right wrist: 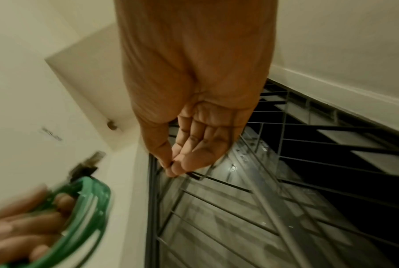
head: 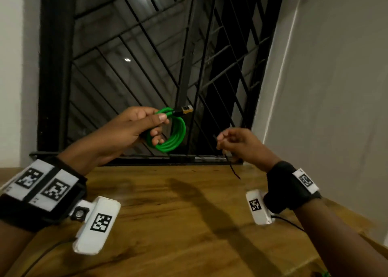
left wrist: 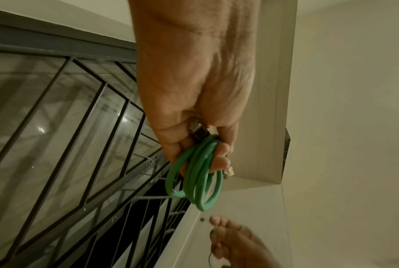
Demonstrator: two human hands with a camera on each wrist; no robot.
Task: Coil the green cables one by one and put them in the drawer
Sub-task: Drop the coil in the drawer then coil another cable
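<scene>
At centre frame, above a wooden surface, a left hand closes its grip around a fully coiled green cable, one plug poking out on top. The right hand, well apart, pinches a thin dark tie. Coiling looks done; the drawer, unseen, still awaits.

A wooden table stands below a black-barred window, between pale walls.
</scene>
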